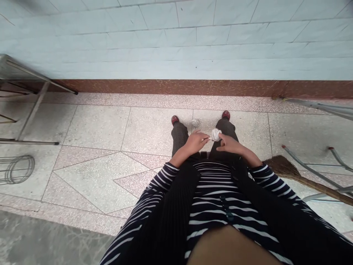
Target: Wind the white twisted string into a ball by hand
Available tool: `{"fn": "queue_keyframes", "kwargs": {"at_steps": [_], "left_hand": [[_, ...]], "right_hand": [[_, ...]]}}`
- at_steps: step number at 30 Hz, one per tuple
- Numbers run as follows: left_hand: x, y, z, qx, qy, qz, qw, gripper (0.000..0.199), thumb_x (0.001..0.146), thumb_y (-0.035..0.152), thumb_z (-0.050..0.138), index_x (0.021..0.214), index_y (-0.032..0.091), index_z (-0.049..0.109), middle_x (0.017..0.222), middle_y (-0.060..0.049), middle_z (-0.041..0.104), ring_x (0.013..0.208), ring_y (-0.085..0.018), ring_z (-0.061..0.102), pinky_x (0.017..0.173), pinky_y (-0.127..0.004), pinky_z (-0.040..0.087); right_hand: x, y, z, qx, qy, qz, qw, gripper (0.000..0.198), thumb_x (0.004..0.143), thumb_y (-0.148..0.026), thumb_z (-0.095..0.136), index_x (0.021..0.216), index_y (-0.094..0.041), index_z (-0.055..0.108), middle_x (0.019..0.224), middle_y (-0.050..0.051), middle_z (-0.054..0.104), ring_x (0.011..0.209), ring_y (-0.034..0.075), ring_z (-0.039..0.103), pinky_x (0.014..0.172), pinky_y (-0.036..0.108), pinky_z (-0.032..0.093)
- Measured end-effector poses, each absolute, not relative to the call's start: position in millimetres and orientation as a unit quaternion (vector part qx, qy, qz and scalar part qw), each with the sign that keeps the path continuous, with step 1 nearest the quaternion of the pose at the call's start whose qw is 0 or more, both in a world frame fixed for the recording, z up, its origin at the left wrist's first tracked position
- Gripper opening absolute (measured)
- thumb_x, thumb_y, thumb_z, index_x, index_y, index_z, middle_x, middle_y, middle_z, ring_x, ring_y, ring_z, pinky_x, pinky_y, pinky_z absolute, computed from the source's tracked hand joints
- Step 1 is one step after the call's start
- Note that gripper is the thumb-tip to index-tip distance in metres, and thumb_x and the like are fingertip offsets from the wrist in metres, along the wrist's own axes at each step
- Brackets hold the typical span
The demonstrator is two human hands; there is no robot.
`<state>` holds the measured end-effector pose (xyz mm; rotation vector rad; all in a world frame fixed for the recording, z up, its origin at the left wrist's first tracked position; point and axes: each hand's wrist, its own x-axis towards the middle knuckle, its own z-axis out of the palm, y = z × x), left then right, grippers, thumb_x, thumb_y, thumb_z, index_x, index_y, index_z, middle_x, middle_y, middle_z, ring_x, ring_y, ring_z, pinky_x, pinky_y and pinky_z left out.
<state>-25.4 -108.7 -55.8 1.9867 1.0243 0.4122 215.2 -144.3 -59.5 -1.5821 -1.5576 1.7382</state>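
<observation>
Above my lap, my right hand (pixel 231 143) holds a small wound ball of white yarn (pixel 216 134), with the fingers curled at its right side. Facing it from the left, my left hand (pixel 196 142) is closed in a pinch. Between its fingertips is a thin white strand (pixel 209 138) that reaches toward the ball. Whether this is only yarn or also a slim stick is too small to tell. Down on the floor between my shoes lies a second, greyish-white ball (pixel 195 122), which no hand touches.
A pale tiled wall (pixel 176 51) rises in front of my feet. On the left stand a metal-legged table (pixel 33 110) and a wire rack (pixel 19 169). A broom (pixel 284 167) lies at my right, beside metal chair legs (pixel 311 167). Another metal frame (pixel 317 105) leans near the wall.
</observation>
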Motion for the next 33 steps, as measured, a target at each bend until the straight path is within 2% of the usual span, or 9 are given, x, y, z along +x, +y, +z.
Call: {"fn": "queue_keyframes", "kwargs": {"at_steps": [2,5,8,10,14,18,22,26,33], "left_hand": [[-29,-100,-55,0.789,0.415,0.191,0.410,0.016,0.101,0.026,0.067,0.097,0.021,0.082,0.106,-0.007,0.085,0.105,-0.024,0.075,0.129,-0.049,0.037],[-29,-95,-62,0.739,0.428,0.202,0.480,0.020,0.101,0.032,0.067,0.096,0.019,0.083,0.102,-0.006,0.085,0.101,-0.023,0.075,0.110,-0.039,0.052],[-20,-101,-74,0.662,0.431,0.208,0.577,0.028,0.099,0.040,0.071,0.091,0.016,0.082,0.093,-0.005,0.083,0.091,-0.021,0.073,0.089,-0.031,0.055],[-12,-108,-80,0.623,0.412,0.214,0.630,0.033,0.097,0.045,0.074,0.088,0.014,0.080,0.087,-0.005,0.081,0.088,-0.021,0.072,0.087,-0.030,0.055],[-3,-123,-83,0.550,0.377,0.254,0.701,0.040,0.092,0.053,0.081,0.101,0.014,0.078,0.091,-0.006,0.080,0.088,-0.020,0.073,0.091,-0.033,0.056],[-9,-131,-78,0.458,0.347,0.244,0.781,0.060,0.083,0.066,0.086,0.113,0.015,0.074,0.103,-0.009,0.079,0.090,-0.021,0.075,0.096,-0.038,0.059],[-14,-134,-81,0.396,0.340,0.229,0.821,0.077,0.073,0.073,0.091,0.120,0.016,0.072,0.103,-0.009,0.078,0.091,-0.020,0.075,0.091,-0.036,0.059],[-9,-134,-86,0.387,0.360,0.207,0.823,0.075,0.063,0.066,0.100,0.110,0.015,0.073,0.099,-0.007,0.078,0.090,-0.019,0.072,0.088,-0.031,0.057],[-1,-139,-85,0.404,0.332,0.169,0.835,0.062,0.062,0.058,0.100,0.099,0.013,0.076,0.088,-0.006,0.080,0.079,-0.019,0.075,0.085,-0.032,0.057]], "right_hand": [[210,-154,-58,-0.487,-0.532,0.677,0.146,0.045,0.068,-0.031,0.089,0.104,-0.020,0.065,0.064,-0.009,0.056,0.055,0.012,0.052,0.055,0.025,0.036],[202,-168,-43,-0.408,-0.459,0.756,0.226,0.048,0.073,-0.034,0.091,0.111,-0.019,0.066,0.081,-0.006,0.062,0.060,0.010,0.057,0.059,0.025,0.046],[199,-173,-27,-0.351,-0.386,0.799,0.300,0.049,0.074,-0.029,0.094,0.115,-0.018,0.070,0.086,-0.006,0.058,0.055,0.004,0.044,0.060,0.026,0.051],[198,-171,-22,-0.328,-0.345,0.810,0.341,0.048,0.074,-0.028,0.094,0.115,-0.018,0.071,0.088,-0.006,0.058,0.054,0.003,0.040,0.061,0.027,0.054],[194,-166,-26,-0.366,-0.320,0.774,0.406,0.056,0.070,-0.024,0.095,0.119,-0.020,0.070,0.090,-0.004,0.061,0.060,0.007,0.051,0.060,0.026,0.054],[185,-169,-34,-0.417,-0.361,0.738,0.390,0.052,0.068,-0.021,0.094,0.113,-0.020,0.066,0.084,-0.005,0.061,0.060,0.011,0.058,0.055,0.025,0.050],[181,-179,-36,-0.389,-0.344,0.764,0.383,0.044,0.070,-0.024,0.094,0.103,-0.019,0.065,0.082,-0.007,0.059,0.054,0.006,0.046,0.057,0.027,0.052],[186,-187,-40,-0.362,-0.304,0.800,0.370,0.038,0.076,-0.032,0.093,0.098,-0.017,0.067,0.072,-0.008,0.056,0.050,0.005,0.036,0.055,0.026,0.050],[197,-196,-40,-0.420,-0.288,0.794,0.331,0.044,0.069,-0.036,0.096,0.098,-0.015,0.070,0.074,0.000,0.071,0.049,0.007,0.050,0.054,0.026,0.054]]}}
